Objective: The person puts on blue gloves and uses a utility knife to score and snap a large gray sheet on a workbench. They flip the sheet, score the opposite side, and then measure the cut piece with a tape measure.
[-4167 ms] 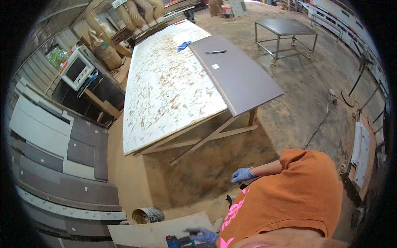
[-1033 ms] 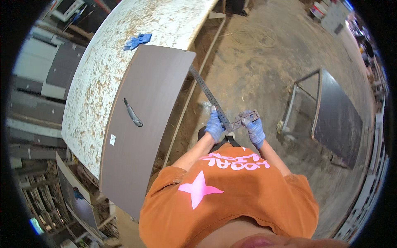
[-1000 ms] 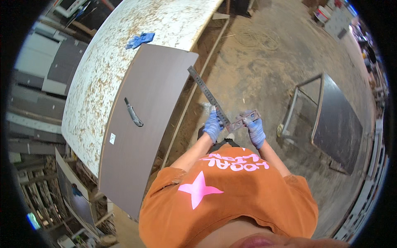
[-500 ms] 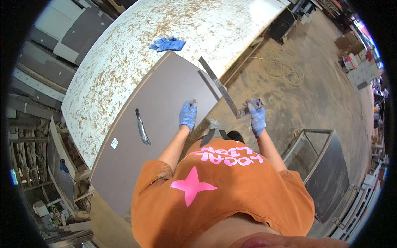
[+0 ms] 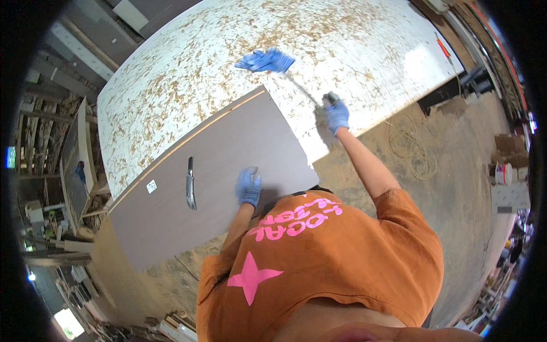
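My right hand (image 5: pixel 336 115), in a blue work glove, is closed on a metal try square (image 5: pixel 301 87) beyond the panel's right end. The square's blade is blurred and points toward a crumpled pair of blue gloves (image 5: pixel 265 60) on the table. My left hand (image 5: pixel 249 188), gloved too, hovers over or rests on the grey panel (image 5: pixel 222 139) near its close edge; which, I cannot tell. Its fingers are loosely bent with nothing seen in them. To its left a utility knife (image 5: pixel 191 185) lies on the panel, beside a small white label (image 5: pixel 151 186).
Sawdust and shavings litter the white table (image 5: pixel 188 85) under the panel. A red-handled tool (image 5: pixel 443 48) lies at its far right corner. Coiled cord (image 5: pixel 411 145) is on the floor to the right. Boards lean at the left (image 5: pixel 77 154).
My right hand has carried the try square from beside my body, off the table's edge, forward over the table. My left hand stays by the panel's near side. The view has shifted.
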Action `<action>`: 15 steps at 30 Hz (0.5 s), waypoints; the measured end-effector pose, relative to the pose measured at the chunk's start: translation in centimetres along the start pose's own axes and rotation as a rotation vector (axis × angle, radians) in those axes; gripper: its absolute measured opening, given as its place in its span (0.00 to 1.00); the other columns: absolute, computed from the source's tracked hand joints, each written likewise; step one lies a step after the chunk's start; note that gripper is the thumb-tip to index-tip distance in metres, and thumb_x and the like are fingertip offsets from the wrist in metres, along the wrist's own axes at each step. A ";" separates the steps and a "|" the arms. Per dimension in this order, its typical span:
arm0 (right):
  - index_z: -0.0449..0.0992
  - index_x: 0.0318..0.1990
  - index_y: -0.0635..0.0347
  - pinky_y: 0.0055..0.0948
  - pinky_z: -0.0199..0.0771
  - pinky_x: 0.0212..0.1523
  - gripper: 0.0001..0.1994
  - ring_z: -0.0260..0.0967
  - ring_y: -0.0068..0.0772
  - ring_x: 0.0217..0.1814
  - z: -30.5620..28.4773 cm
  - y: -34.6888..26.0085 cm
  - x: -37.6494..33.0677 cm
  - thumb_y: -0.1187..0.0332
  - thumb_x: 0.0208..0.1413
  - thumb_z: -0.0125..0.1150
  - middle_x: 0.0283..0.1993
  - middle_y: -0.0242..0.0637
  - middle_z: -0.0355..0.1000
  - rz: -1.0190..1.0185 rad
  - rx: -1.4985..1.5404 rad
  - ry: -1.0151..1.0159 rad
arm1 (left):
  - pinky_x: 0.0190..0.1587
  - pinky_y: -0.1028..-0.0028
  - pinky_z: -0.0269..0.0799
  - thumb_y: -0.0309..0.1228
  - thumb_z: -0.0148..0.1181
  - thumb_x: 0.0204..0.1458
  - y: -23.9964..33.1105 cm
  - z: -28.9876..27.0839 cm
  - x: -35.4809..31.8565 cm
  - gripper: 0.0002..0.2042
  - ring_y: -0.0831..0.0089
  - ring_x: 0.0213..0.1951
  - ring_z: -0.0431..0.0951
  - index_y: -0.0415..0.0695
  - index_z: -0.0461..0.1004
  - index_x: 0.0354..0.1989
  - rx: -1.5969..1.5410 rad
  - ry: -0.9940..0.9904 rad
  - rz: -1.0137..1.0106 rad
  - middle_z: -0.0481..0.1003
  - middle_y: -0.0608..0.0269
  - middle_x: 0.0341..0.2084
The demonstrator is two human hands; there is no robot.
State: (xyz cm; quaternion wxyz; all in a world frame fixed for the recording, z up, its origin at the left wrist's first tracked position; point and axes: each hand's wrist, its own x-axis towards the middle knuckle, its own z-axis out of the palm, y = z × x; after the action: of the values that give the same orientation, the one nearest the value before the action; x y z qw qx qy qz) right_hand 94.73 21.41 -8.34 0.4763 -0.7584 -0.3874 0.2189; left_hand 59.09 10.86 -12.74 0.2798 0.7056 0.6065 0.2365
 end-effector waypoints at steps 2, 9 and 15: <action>0.75 0.48 0.61 0.25 0.70 0.47 0.16 0.74 0.30 0.42 0.1 1.8 6.1 0.60 0.58 0.60 0.42 0.39 0.78 0.070 0.166 0.140 | 0.48 0.61 0.71 0.35 0.56 0.54 0.6 0.3 0.4 0.11 0.55 0.44 0.75 0.45 0.76 0.42 0.043 0.041 -0.006 0.76 0.54 0.39; 0.75 0.45 0.65 0.23 0.68 0.35 0.13 0.66 0.20 0.33 -1.1 -0.1 9.9 0.64 0.58 0.61 0.35 0.30 0.74 -0.043 0.456 -0.262 | 0.49 0.59 0.68 0.38 0.56 0.55 1.3 -0.3 3.1 0.15 0.51 0.47 0.72 0.44 0.74 0.47 -0.040 0.031 -0.219 0.73 0.47 0.42; 0.71 0.47 0.68 0.32 0.77 0.43 0.13 0.75 0.35 0.40 3.3 -2.0 9.5 0.68 0.60 0.58 0.40 0.41 0.75 0.280 0.641 -0.573 | 0.64 0.57 0.55 0.40 0.58 0.52 3.7 -0.9 16.9 0.20 0.50 0.58 0.65 0.45 0.71 0.52 0.277 0.114 0.154 0.68 0.46 0.55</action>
State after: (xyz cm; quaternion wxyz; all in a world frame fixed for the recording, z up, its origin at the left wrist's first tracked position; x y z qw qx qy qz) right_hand 97.37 31.26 -7.72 0.5264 -0.5263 -0.3100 0.5914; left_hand 63.71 27.30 -9.68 0.1262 0.7671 0.5925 0.2111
